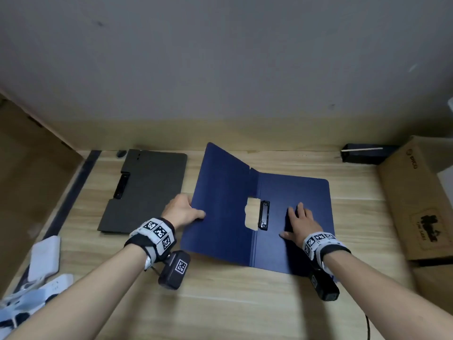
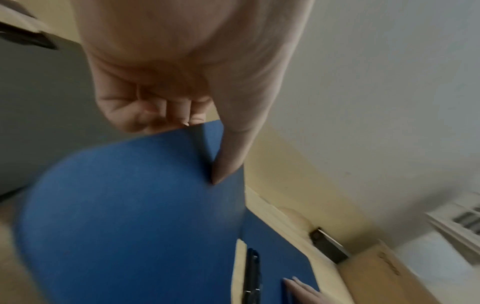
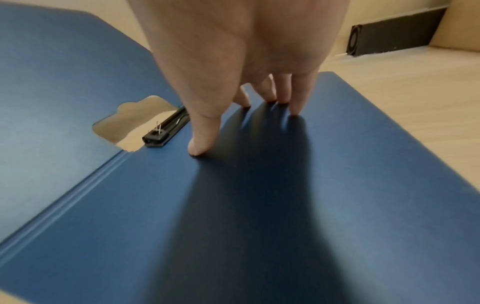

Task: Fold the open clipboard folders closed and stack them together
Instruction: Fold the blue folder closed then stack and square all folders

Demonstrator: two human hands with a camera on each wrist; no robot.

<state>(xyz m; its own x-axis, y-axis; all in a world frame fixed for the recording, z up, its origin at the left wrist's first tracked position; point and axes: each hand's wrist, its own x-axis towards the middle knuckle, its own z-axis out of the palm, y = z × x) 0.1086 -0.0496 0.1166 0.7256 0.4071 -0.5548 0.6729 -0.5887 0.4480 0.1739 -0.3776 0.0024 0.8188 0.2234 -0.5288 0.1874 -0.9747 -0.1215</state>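
A blue clipboard folder (image 1: pixel 225 207) lies half open in the middle of the wooden table, its black clip (image 1: pixel 264 215) at the fold. My left hand (image 1: pixel 182 211) grips the left cover's outer edge, thumb on top, and that cover (image 2: pixel 130 205) is raised off the table. My right hand (image 1: pixel 300 222) rests flat with spread fingers (image 3: pixel 296 102) on the right panel (image 3: pixel 285 205), holding it down. A dark grey folder (image 1: pixel 144 190) lies closed on the table to the left, its clip (image 1: pixel 121 186) showing through the cover's cutout.
A cardboard box (image 1: pixel 416 197) stands at the right edge, with a long black box (image 1: pixel 365 153) behind it by the wall. White plastic items (image 1: pixel 44 258) lie at the near left. The wall (image 1: pixel 220 69) is close behind the table.
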